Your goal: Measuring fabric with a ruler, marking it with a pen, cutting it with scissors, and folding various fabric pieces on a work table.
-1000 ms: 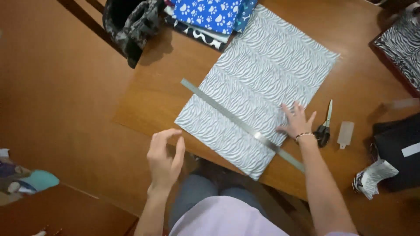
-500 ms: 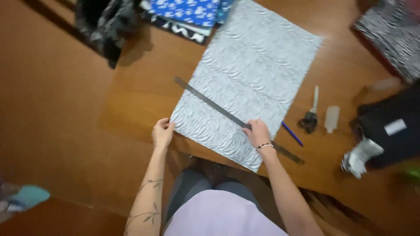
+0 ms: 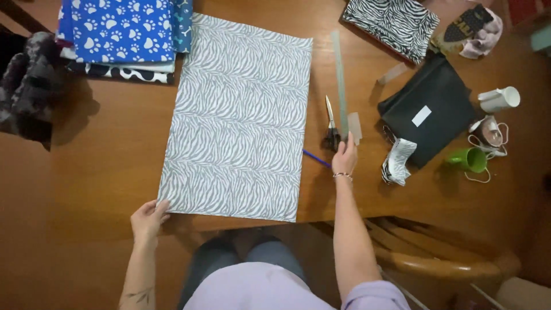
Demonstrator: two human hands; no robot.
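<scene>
A grey-and-white zebra-striped rectangular fabric sheet (image 3: 238, 120) lies flat at centre frame on the brown wooden tabletop (image 3: 103, 149), its near edge at the table's lower edge. The left hand (image 3: 148, 217), lower left, pinches the sheet's near-left corner between thumb and fingers. The right hand (image 3: 345, 156), right of centre, rests with fingers closed on the near end of a long, thin, translucent grey ruler (image 3: 340, 80) lying straight beside the sheet's right edge.

Black-handled metal scissors (image 3: 331, 127) lie between sheet and ruler; a blue pen (image 3: 317, 159) is partly hidden under the hand.

A green mug (image 3: 469, 159) lies on its side at right, and a white cup (image 3: 499, 99) above it; contents of both cannot be made out.

Folded blue paw-print fabric (image 3: 123, 28) is cut off at upper left.
</scene>
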